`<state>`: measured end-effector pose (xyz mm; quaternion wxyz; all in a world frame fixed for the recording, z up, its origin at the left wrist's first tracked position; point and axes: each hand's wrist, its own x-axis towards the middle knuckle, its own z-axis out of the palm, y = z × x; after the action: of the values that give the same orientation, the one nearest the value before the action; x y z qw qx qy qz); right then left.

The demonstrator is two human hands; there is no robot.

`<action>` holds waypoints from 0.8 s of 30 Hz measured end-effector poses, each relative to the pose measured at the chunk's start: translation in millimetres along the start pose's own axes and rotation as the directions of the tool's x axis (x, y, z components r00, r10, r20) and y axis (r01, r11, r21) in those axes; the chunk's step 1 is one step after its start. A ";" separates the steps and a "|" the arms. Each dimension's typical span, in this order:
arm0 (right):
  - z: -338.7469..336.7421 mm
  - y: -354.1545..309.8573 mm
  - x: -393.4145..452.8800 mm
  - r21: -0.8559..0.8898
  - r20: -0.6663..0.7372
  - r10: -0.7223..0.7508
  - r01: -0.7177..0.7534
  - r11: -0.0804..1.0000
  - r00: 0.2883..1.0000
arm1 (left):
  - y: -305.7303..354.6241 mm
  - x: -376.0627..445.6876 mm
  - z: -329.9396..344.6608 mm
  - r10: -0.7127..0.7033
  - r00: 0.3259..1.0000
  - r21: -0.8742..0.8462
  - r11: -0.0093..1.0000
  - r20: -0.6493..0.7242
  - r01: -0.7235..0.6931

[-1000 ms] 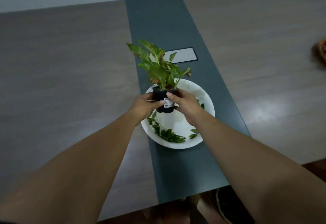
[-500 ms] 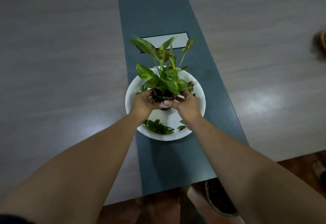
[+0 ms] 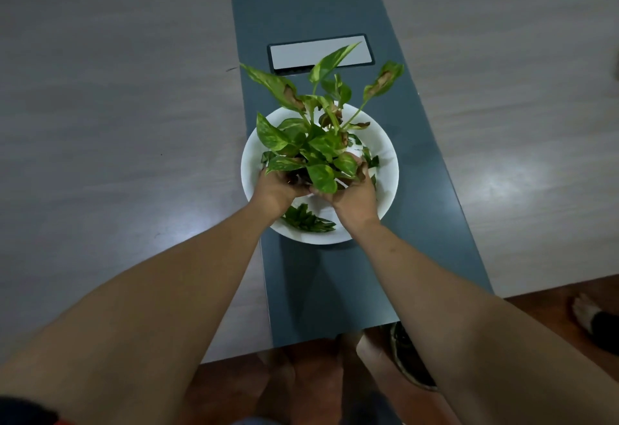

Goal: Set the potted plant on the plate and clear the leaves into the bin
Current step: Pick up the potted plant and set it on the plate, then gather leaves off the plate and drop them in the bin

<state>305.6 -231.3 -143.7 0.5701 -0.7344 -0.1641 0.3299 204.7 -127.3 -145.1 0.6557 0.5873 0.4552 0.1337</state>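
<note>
Head view: the left hand (image 3: 276, 188) and the right hand (image 3: 355, 198) reached forward side by side over the round white plate (image 3: 385, 153), each with fingers curled around the base of the green-leaved potted plant (image 3: 315, 143). Both grips were closed on the plant's pot, which was almost wholly hidden under the foliage and the fingers; whether the pot's base touched the plate could not be told. The plant stood upright over the middle of the plate, its long variegated leaves spreading outward, several with brown, dried patches.

A heap of loose cut green leaves (image 3: 308, 222) lay inside the plate at its near edge, between the two wrists. A few more loose leaf pieces (image 3: 370, 160) lay on the plate's right side, just beyond the right hand's fingers.

The plate rested on the dark grey-blue centre strip (image 3: 335, 274) running down the grey wood-grain worktop (image 3: 117, 123). Beyond the plant, a pale rectangular panel with a dark frame (image 3: 294, 54) was set in that strip. Below the worktop's near edge, reddish-brown floor (image 3: 542, 304) showed.
</note>
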 end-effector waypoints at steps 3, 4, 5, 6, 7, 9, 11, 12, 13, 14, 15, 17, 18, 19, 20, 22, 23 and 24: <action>-10.0 2.2 -3.4 -0.170 0.010 -0.009 0.010 0.985 1.000 | -1.3 -4.0 -2.2 0.020 1.000 0.172 0.985 -0.019 -0.017; -15.4 3.9 -3.5 -0.266 0.004 -0.017 0.018 0.964 1.000 | -4.2 -5.2 -3.9 0.060 0.997 0.276 0.960 -0.044 -0.046; -21.5 6.5 -2.4 -0.389 -0.001 -0.050 0.046 0.920 0.999 | -8.8 -4.9 -7.1 0.113 0.992 0.374 0.924 -0.064 -0.082; -27.5 8.6 -1.1 -0.524 0.027 -0.097 0.097 0.846 0.995 | -13.0 -5.2 -10.4 0.179 0.981 0.478 0.870 -0.071 -0.124; -33.9 11.0 1.5 -0.630 0.076 -0.143 0.159 0.760 0.987 | -16.8 -4.4 -14.2 0.256 0.965 0.603 0.780 -0.062 -0.169; -45.4 10.6 7.3 -0.748 0.170 -0.184 0.248 0.616 0.968 | -21.8 -1.6 -22.5 0.372 0.928 0.839 0.494 0.031 -0.227; -53.3 6.8 17.7 -0.809 0.233 -0.209 0.309 0.501 0.950 | -19.3 0.1 -29.3 0.308 0.945 0.937 0.287 0.109 -0.202; -55.9 5.1 23.2 -0.844 0.264 -0.197 0.325 0.426 0.944 | -17.3 -0.2 -31.4 0.259 0.958 0.952 0.241 0.122 -0.187; -57.2 5.9 29.4 -0.880 0.292 -0.169 0.334 0.339 0.941 | -16.1 -0.3 -32.7 0.225 0.966 0.960 0.215 0.128 -0.178; -57.4 6.1 32.5 -0.909 0.313 -0.134 0.338 0.244 0.940 | -15.7 -1.8 -32.5 0.204 0.970 0.965 0.196 0.132 -0.172; -57.1 8.3 34.3 -0.928 0.323 -0.090 0.334 0.165 0.942 | -16.8 -3.2 -31.6 0.184 0.973 0.971 0.168 0.140 -0.172; -57.5 12.6 29.1 -0.938 0.334 -0.032 0.336 0.084 0.942 | -20.9 -9.9 -28.2 0.165 0.976 0.981 0.107 0.142 -0.161; -58.7 14.0 22.3 -0.938 0.339 -0.018 0.339 0.066 0.941 | -23.7 -14.6 -26.4 0.164 0.977 0.984 0.091 0.136 -0.153; -59.3 15.1 15.2 -0.938 0.343 -0.014 0.343 0.056 0.939 | -26.0 -19.5 -25.1 0.168 0.977 0.986 0.080 0.131 -0.146; -58.6 14.9 8.7 -0.937 0.346 -0.007 0.346 0.057 0.938 | -27.0 -24.8 -23.2 0.174 0.977 0.988 0.075 0.124 -0.138; -54.3 13.2 -2.8 -0.930 0.362 0.018 0.360 0.075 0.932 | -26.8 -37.8 -17.5 0.171 0.980 0.990 0.072 0.104 -0.117; -51.4 11.2 -7.0 -0.924 0.374 0.025 0.370 0.093 0.927 | -25.9 -44.2 -13.2 0.162 0.982 0.992 0.069 0.093 -0.105; -48.6 9.3 -9.5 -0.920 0.380 0.024 0.374 0.118 0.925 | -25.9 -49.0 -7.6 0.153 0.985 0.994 0.061 0.084 -0.094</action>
<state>330.1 -275.4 -143.2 -0.0479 -0.8399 -0.5103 0.1783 162.7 -164.2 -145.9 0.0568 0.9092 0.3866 -0.1439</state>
